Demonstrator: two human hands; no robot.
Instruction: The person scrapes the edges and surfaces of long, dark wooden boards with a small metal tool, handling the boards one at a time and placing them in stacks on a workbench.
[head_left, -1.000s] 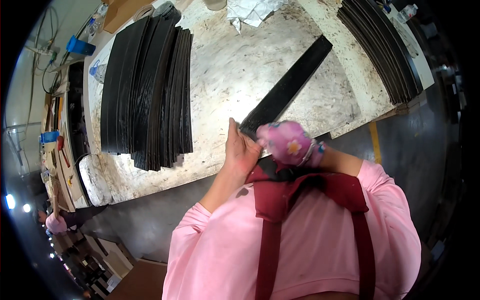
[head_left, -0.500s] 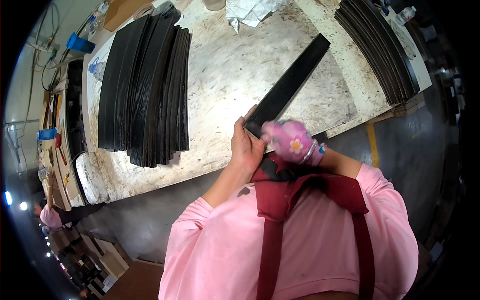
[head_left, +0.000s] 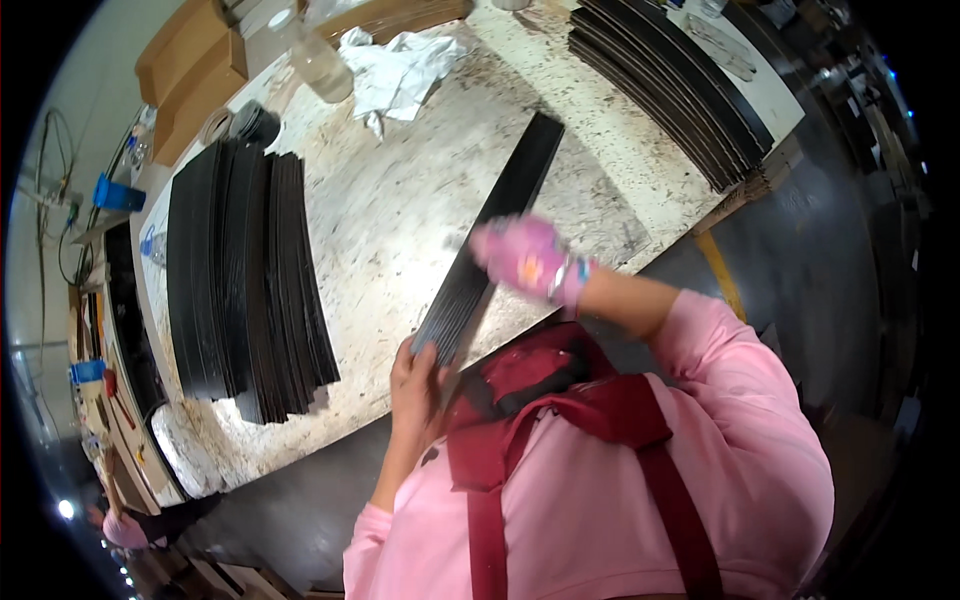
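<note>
A long black strip (head_left: 515,175) lies slantwise over the near part of the table, its far end pointing away and to the right. My bare left hand (head_left: 415,385) grips its near end, thumb on top. Fine pale streaks run along the near half of the strip's upper face. My right hand (head_left: 525,258), in a pink flowered glove, is over the strip's middle and appears to touch it. Motion smears its fingertips, and whether anything is under them is hidden.
Black strips stand in a thick row (head_left: 245,280) on the left; another stack (head_left: 670,90) lies at the far right. Behind are a white cloth (head_left: 395,75), a clear bottle (head_left: 320,70) and a cardboard box (head_left: 190,75). Another person (head_left: 125,530) is at lower left.
My right hand has moved from the strip's near end up to its middle. My left hand and the strip's near end appear lower and further left; the whole view has also shifted.
</note>
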